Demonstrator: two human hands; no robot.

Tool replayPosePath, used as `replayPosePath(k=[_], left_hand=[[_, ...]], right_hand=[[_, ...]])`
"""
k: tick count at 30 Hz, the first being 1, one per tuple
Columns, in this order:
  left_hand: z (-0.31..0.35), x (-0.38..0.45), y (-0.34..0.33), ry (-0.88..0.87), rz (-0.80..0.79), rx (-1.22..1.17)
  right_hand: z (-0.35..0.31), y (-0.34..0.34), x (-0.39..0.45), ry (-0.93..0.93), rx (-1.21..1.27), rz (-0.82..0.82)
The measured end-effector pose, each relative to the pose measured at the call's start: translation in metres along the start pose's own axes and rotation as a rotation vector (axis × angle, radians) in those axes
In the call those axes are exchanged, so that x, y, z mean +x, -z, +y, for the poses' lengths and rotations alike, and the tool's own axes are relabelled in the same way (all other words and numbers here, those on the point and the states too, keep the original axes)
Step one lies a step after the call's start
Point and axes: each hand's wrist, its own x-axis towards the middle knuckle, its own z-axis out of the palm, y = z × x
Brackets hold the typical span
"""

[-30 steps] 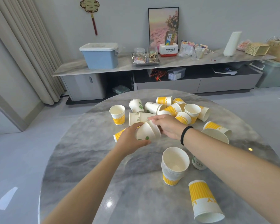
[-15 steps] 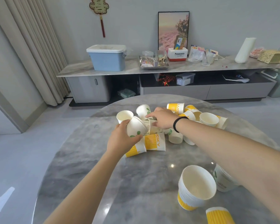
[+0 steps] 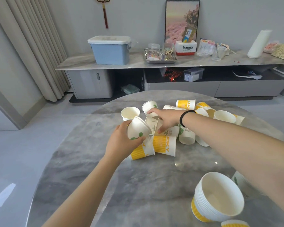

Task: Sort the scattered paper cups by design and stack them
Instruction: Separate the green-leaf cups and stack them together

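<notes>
**Cups, mid-sort**

Shifted since the earlier frame: right hand (image 3: 166,118) now reaches further left of centre, fingers spread over a leaf-print cup lying on its side (image 3: 152,125). Left hand (image 3: 121,143) grips a tilted leaf-print cup (image 3: 138,130), centre frame. Yellow-striped stack (image 3: 217,199) stands lower right on the marble table (image 3: 88,161); scattered cups (image 3: 203,110) centre right.

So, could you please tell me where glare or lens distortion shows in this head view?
Head view: small glare spots on the marble table near the yellow cup stack; wide-angle bending curves the curtain and stretches the near forearms; focus stays sharp overall.
</notes>
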Motion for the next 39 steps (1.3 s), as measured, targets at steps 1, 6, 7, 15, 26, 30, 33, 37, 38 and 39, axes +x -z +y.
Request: replayPosePath(k=[1,6,7,15,26,30,33,37,38,39], left_hand=[[0.000,-0.001,0.001,-0.004,0.000,-0.001],[-0.002,0.000,0.001,-0.002,0.007,-0.013],[-0.002,0.000,0.001,-0.003,0.005,-0.014],[-0.001,-0.002,0.003,-0.008,-0.005,-0.016],[0.011,0.000,0.002,-0.056,0.010,0.066],[0.018,-0.001,-0.002,-0.073,0.011,0.012],[0.025,-0.002,-0.005,-0.086,0.021,-0.047],[0.027,0.001,-0.006,-0.061,0.069,-0.098],[0.027,0.002,-0.006,-0.056,0.070,-0.089],[0.026,0.003,-0.007,-0.050,0.067,-0.080]], right_hand=[[-0.004,0.002,0.002,0.021,-0.046,-0.022],[-0.020,0.002,0.011,0.056,-0.242,-0.092],[-0.021,0.002,0.011,0.051,-0.257,-0.086],[0.002,0.005,0.003,0.005,-0.037,0.021],[0.022,0.047,-0.039,0.056,0.554,0.268],[0.012,0.043,-0.045,0.082,0.782,0.262],[-0.006,0.031,-0.048,0.067,0.768,0.141],[-0.025,0.020,-0.047,0.004,0.550,0.013],[-0.028,0.017,-0.045,0.009,0.557,0.059],[-0.029,0.013,-0.040,0.021,0.583,0.113]])
